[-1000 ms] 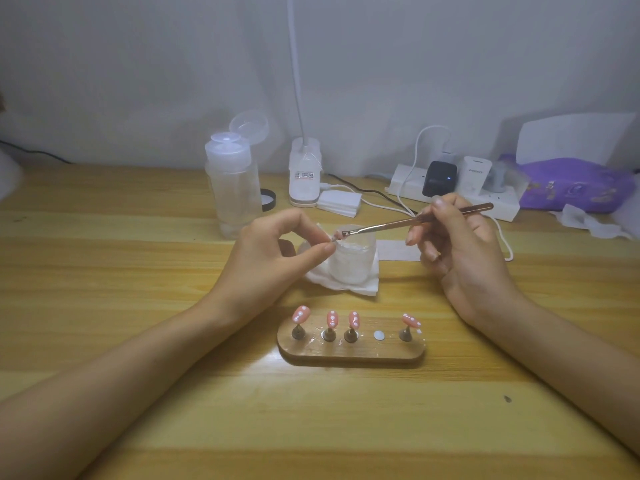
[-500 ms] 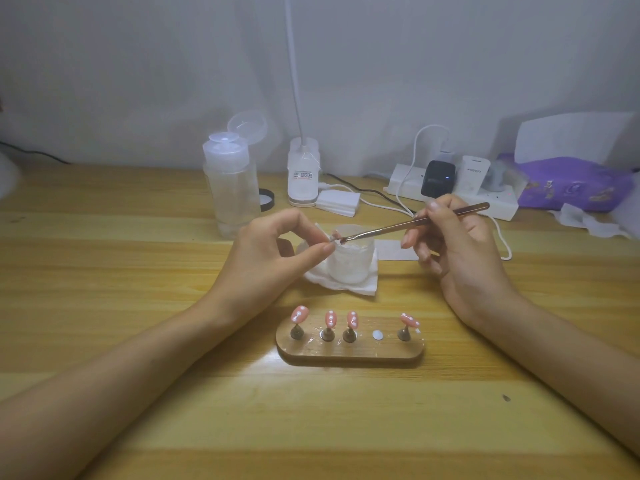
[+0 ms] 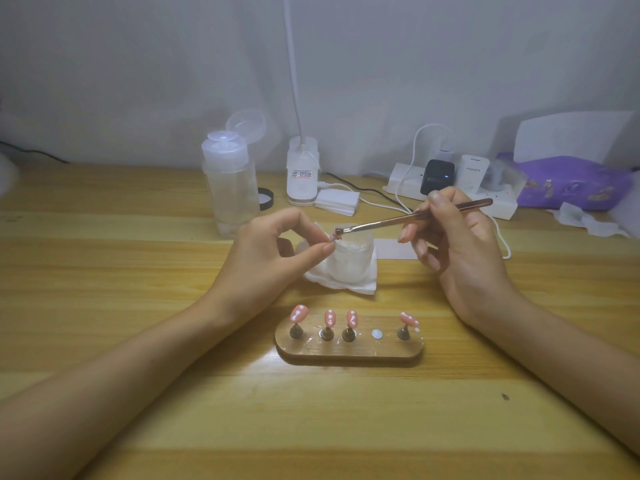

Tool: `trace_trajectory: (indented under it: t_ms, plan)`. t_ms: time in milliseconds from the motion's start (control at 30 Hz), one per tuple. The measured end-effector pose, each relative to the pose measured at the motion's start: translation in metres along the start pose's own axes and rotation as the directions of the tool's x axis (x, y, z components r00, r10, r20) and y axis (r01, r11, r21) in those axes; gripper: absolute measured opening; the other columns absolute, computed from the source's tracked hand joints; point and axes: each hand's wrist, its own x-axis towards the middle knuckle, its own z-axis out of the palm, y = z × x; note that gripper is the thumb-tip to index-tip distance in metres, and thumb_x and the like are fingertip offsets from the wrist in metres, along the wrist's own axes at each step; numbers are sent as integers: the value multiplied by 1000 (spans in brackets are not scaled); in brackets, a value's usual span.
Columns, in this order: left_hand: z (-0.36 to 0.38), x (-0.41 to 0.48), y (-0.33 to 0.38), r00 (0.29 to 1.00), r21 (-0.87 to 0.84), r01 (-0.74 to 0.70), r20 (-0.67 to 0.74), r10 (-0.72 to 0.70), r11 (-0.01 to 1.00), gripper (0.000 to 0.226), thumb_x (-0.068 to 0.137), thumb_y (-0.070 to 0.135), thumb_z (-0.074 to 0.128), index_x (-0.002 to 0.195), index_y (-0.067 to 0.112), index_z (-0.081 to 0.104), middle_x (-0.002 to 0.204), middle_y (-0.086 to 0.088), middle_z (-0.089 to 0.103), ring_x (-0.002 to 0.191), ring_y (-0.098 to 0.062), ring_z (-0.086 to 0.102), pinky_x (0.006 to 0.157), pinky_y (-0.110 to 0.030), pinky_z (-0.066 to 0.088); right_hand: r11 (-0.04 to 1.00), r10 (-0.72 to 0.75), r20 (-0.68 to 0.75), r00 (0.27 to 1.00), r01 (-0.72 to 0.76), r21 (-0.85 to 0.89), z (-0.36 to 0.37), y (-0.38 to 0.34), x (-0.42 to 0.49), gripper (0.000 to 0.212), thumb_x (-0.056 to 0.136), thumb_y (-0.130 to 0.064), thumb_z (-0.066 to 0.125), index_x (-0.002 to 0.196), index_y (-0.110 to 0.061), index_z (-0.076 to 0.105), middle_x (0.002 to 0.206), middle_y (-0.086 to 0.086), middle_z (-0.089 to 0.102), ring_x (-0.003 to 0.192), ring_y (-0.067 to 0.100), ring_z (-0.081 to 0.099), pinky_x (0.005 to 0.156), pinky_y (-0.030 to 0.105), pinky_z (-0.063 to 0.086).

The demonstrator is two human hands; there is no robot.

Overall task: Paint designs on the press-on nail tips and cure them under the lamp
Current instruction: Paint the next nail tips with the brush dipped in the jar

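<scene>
Open table (image 3: 311,427) lies before the wooden stand (image 3: 349,353); bottle (image 3: 231,192) and jar (image 3: 353,263) crowd behind.

We record one slight change: the brush (image 3: 381,223) bristle end has lifted, now just above the nail tip (image 3: 333,239) pinched by the left hand (image 3: 273,251).

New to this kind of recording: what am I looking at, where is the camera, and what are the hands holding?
No machine here: a person's two bare hands, filmed by a wide-angle camera worn on the head, looking down at a wooden table. The left hand pinches a small piece, apparently a nail tip; the right hand holds a thin brush with its bristles at it. In front, a wooden holder carries four pink tips with white dots and one empty spot. Farther back stand a small jar on a white wipe, a clear pump bottle, a lamp base and a power strip.
</scene>
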Motion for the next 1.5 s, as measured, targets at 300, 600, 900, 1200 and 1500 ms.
trace_trajectory:
  t_ms: [300,600,900,1200,1500]
  plan:
    - [0,-1,1,1000,16,-6,4,6,1000,14,87,18,76,78,18,65,57,26,59,41,-2,37,45,-6,28,1000,4,-4,1000,-4,3,0,-1,0,23,103,-24,48,80,-18,50,62,6,66,47,10,46,40,16,31]
    - [0,-1,-2,1000,17,-6,6,5,1000,14,87,20,77,78,19,66,62,25,62,41,-2,37,46,-6,30,999,-20,-25,999,21,32,-1,-1,0,26,104,-23,47,79,-19,51,60,5,65,46,9,46,40,16,31]
    - [0,-1,-2,1000,-1,-8,6,8,1000,14,86,20,77,78,16,66,62,25,62,41,-2,36,46,-6,28,997,4,-18,1000,-5,-74,1,0,-2,25,105,-20,46,80,-17,49,58,5,64,44,9,42,39,16,29]
    - [-2,-1,-3,999,9,-28,14,28,1000,14,86,21,77,78,18,65,73,21,66,45,-6,37,47,-10,31,998,-47,-205,978,40,-39,-8,-7,5,41,102,-19,46,62,-28,53,49,-6,52,44,7,48,39,14,32]
    - [-3,0,-4,998,31,-62,19,62,998,14,87,13,75,79,15,64,64,24,59,46,-12,34,49,-14,30,993,-105,-107,989,110,46,-8,-5,4,35,99,-21,45,67,-29,57,57,-7,57,53,9,56,44,16,36]
